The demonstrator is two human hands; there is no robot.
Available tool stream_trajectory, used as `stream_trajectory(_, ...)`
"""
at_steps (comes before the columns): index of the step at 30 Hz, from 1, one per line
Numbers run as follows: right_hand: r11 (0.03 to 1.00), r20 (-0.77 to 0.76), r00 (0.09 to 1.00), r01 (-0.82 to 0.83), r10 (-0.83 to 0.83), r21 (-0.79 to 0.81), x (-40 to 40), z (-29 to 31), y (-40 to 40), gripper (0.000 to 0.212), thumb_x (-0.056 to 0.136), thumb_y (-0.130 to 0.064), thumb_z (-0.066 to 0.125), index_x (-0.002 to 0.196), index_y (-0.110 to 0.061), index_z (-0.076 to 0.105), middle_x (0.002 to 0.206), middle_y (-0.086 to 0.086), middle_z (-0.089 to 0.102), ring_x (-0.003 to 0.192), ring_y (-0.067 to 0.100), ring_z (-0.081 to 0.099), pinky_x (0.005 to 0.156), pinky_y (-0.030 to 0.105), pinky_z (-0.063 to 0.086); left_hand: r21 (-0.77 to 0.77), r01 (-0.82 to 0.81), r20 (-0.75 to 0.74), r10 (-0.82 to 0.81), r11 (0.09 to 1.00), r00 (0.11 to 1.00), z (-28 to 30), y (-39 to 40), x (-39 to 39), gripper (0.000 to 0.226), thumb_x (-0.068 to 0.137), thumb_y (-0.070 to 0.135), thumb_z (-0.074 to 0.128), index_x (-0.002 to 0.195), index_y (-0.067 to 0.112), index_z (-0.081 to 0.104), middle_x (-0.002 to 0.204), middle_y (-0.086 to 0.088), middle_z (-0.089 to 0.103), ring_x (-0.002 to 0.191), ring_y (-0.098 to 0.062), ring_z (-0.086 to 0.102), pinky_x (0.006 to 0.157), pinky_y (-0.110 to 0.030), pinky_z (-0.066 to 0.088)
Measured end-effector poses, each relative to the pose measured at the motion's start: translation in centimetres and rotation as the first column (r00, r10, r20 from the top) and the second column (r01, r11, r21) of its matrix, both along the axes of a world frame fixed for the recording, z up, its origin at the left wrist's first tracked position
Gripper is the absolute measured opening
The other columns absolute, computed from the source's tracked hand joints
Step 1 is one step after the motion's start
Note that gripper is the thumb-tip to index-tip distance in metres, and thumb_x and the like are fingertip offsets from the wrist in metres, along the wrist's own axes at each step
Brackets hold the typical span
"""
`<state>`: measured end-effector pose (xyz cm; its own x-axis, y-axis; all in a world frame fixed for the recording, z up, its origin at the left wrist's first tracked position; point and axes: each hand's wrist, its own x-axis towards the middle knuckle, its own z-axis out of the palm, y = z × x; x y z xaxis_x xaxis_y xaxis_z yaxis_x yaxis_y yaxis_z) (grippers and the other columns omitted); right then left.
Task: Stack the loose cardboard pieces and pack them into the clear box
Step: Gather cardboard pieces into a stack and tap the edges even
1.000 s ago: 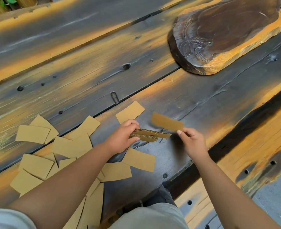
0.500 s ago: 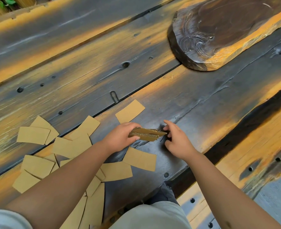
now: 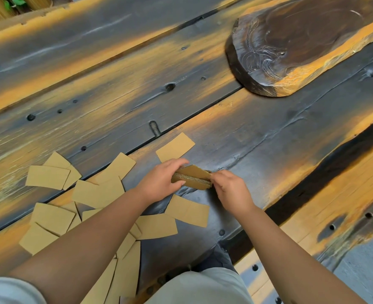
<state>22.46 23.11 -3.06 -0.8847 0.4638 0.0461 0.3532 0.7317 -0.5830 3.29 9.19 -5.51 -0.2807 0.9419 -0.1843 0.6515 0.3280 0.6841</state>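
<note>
Small stack (image 3: 191, 178) gripped at left end by left hand (image 3: 159, 183), fingers curled shut; right hand (image 3: 229, 189) pinched right end, squaring it. Task looked early — many loose cardboard pieces (image 3: 97, 191) lay left and near. Clear box not in view. Table (image 3: 268, 139) open right; near edge close.

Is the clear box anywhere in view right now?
No. Only the table, loose pieces, a wooden slab and the stack in both hands show.

Both forearms reach forward, left hand (image 3: 159, 183) and right hand (image 3: 230, 188) curled closed, facing each other.
</note>
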Motion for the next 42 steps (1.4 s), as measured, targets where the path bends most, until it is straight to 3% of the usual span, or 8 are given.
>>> stream_trajectory(6,0.907,0.143,0.970,0.234,-0.195,-0.349,0.3,0.6,0.7,0.044,0.079,0.004,0.050,0.118,-0.016,0.054,0.106,-0.001,0.063,0.093,0.010,0.059,0.084,0.028,0.049,-0.004,0.116,-0.183,-0.115,0.993,0.976,0.3,0.3,-0.2,0.044,0.092,0.032,0.059,0.133,0.030,0.044,0.121,0.008,0.057,0.112,-0.014,0.051,0.095,-0.036,0.041)
stream_trajectory(11,0.997,0.009,1.000,-0.012,0.013,-0.077,-1.7,3.6,0.0,0.048,0.087,-0.031,0.059,0.133,-0.029,0.046,0.115,-0.004,0.054,0.100,0.012,0.054,0.073,0.028,0.047,-0.038,0.160,-0.240,-0.164,0.986,0.957,0.1,0.3,-0.2,0.048,0.094,0.032,0.057,0.139,0.022,0.042,0.128,0.000,0.058,0.119,-0.019,0.050,0.099,-0.038,0.040)
stream_trajectory(14,0.991,0.004,0.996,-0.092,0.092,0.100,-3.2,3.8,-0.9,0.026,0.087,-0.013,0.064,0.113,-0.017,0.067,0.095,0.009,0.061,0.076,0.031,0.060,0.055,0.038,0.051,-0.037,0.172,-0.235,-0.176,0.984,0.956,-0.1,0.1,-0.2,0.041,0.094,0.030,0.057,0.134,0.021,0.048,0.124,0.001,0.058,0.116,-0.019,0.051,0.097,-0.037,0.041)
stream_trajectory(18,0.998,0.127,0.991,0.028,-0.034,0.047,-2.1,2.3,-0.5,0.014,0.089,-0.005,0.057,0.096,-0.007,0.068,0.089,0.014,0.060,0.073,0.039,0.059,0.059,0.047,0.051,-0.032,0.148,-0.178,-0.152,0.988,0.972,-0.2,-0.2,-0.2,0.034,0.095,0.030,0.056,0.129,0.023,0.050,0.117,0.003,0.058,0.107,-0.018,0.053,0.089,-0.036,0.046)
stream_trajectory(25,0.939,0.199,0.949,0.284,-0.246,-0.193,0.7,-0.3,-2.0,0.025,0.085,0.000,0.053,0.103,-0.017,0.055,0.089,-0.001,0.065,0.081,0.022,0.064,0.066,0.035,0.052,-0.091,0.163,-0.302,-0.183,0.982,0.936,0.1,-0.4,0.1,0.031,0.097,0.033,0.050,0.127,0.024,0.045,0.114,0.001,0.056,0.101,-0.020,0.056,0.078,-0.036,0.048)
stream_trajectory(31,0.961,0.380,0.914,0.219,-0.141,-0.169,-0.2,-0.6,-1.7,0.055,0.084,-0.032,0.064,0.131,-0.022,0.037,0.119,0.002,0.050,0.102,0.021,0.055,0.082,0.037,0.049,-0.284,0.191,-0.652,-0.335,0.940,0.680,0.9,-0.1,0.6,0.029,0.101,0.045,0.036,0.117,0.021,0.038,0.099,-0.003,0.059,0.076,-0.026,0.058,0.056,-0.032,0.031)
stream_trajectory(35,0.985,0.454,0.885,0.153,-0.099,-0.083,-2.2,-0.3,-1.5,0.034,0.087,-0.032,0.063,0.106,-0.014,0.042,0.096,0.008,0.058,0.086,0.028,0.057,0.063,0.035,0.045,-0.331,0.145,-0.591,-0.325,0.932,0.738,1.5,0.3,0.5,0.027,0.100,0.046,0.035,0.111,0.021,0.033,0.091,-0.006,0.048,0.055,-0.021,0.049,0.039,-0.028,0.025)
stream_trajectory(42,0.992,0.565,0.825,-0.073,0.000,0.107,-3.7,0.6,-1.8,0.016,0.086,-0.019,0.053,0.086,-0.015,0.037,0.079,0.008,0.053,0.073,0.035,0.059,0.052,0.032,0.036,-0.325,0.155,-0.381,-0.279,0.933,0.881,1.9,0.3,0.7,0.024,0.098,0.037,0.048,0.103,0.016,0.037,0.099,-0.009,0.053,0.077,-0.028,0.059,0.052,-0.036,0.037)
